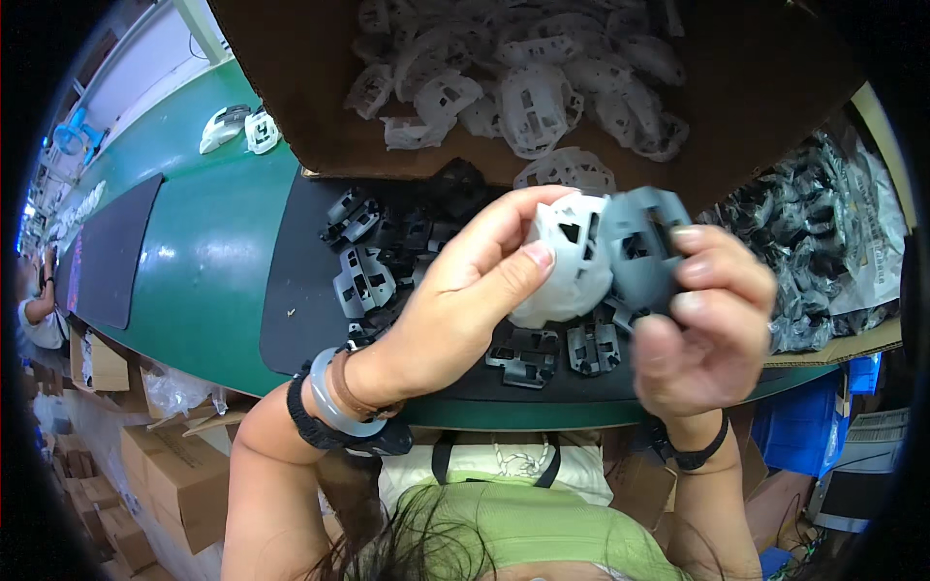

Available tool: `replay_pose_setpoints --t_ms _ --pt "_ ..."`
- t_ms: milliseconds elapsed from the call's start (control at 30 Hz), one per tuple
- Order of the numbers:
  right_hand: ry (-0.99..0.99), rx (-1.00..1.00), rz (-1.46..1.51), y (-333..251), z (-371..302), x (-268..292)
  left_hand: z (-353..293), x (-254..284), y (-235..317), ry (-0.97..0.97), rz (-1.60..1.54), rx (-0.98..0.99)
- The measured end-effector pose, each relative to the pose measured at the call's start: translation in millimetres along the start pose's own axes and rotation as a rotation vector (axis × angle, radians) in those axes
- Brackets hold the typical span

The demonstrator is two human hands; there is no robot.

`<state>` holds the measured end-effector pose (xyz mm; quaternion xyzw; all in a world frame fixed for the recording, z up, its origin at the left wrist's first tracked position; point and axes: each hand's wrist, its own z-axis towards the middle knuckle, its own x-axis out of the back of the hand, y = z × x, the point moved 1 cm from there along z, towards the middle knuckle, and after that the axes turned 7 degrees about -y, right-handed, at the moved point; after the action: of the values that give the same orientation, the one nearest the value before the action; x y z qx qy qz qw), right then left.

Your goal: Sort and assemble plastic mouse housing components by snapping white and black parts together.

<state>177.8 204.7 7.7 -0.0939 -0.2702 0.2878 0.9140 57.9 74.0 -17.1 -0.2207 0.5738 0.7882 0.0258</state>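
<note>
Left hand [455,295] pinches the white shell [578,279], right hand [715,334] grasps the grey shell [635,274], between two and three o'clock!
Both look light, stiff, slickish: rims seem the best hold; beyond, toward one o'clock, a carton [775,58] of pale shells [533,108].

Decent light, glare on the glossy green desk [208,257], but the brown cardboard box [775,87] is shadowy inside. Bare right hand [712,324] is kinda blurry, edges warp into black.
</note>
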Motion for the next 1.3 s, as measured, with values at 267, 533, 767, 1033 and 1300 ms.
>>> replay_pose_setpoints --t_ms 267,533,767,1033,1300 --pt "-0.22 0.111 -0.296 -14 -18 -19 -2 -3 -2 0.025 0.035 -0.143" --pt "0.087 -0.453 0.541 -6 -10 -10 -6 6 -4 0.004 0.583 -0.415" --pt "0.009 -0.304 0.126 7 -6 -13 -5 -2 0 0.009 0.413 -0.333" --pt "-0.059 -0.697 0.967 2 -14 -17 -4 7 2 -0.148 0.452 -0.278" --pt "-0.107 -0.463 0.491 -4 -13 -9 4 20 4 -0.268 0.606 -0.368"
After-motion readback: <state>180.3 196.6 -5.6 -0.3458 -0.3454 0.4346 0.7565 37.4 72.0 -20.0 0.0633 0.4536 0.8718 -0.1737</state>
